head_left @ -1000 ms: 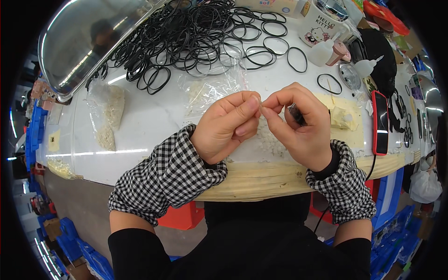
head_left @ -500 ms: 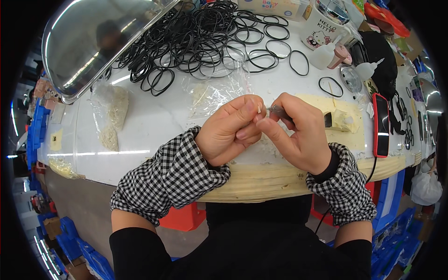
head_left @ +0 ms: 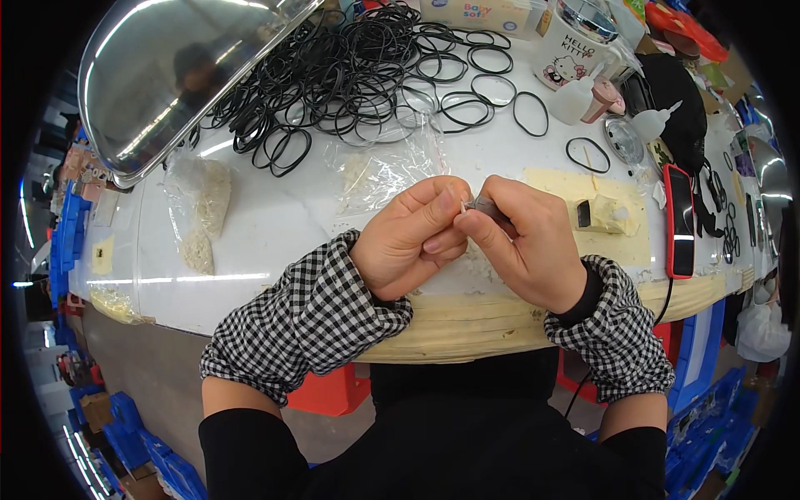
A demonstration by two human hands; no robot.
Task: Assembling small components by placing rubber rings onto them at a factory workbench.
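Observation:
Above the near edge of the white table [head_left: 267, 229], both hands meet at the fingertips. Closed in a pinch, my left hand [head_left: 412, 237] holds a tiny pale piece [head_left: 463, 206], too small to name. My right hand [head_left: 533, 237] grips a small flat grey metal tool [head_left: 486, 206] between thumb and fingers; most of it is hidden, and its tip touches or nearly touches the pale piece. Just beyond my left hand lies a clear plastic bag [head_left: 387, 175] with some pale bits. A second bag [head_left: 214, 200] of small off-white pieces sits farther left.
Black rubber rings [head_left: 333, 79] heap at the back beside a shiny metal tray [head_left: 167, 92]. To the right are a pale block [head_left: 615, 217] on a yellow sheet [head_left: 629, 247], a corded red-edged phone [head_left: 681, 221] and a white mug [head_left: 571, 52]. Yellowish covering lines the table edge [head_left: 467, 333].
My right hand has shifted slightly left, bringing the grey tool's end up to the pale piece at my left fingertips. The left hand keeps its pinch and has barely moved.

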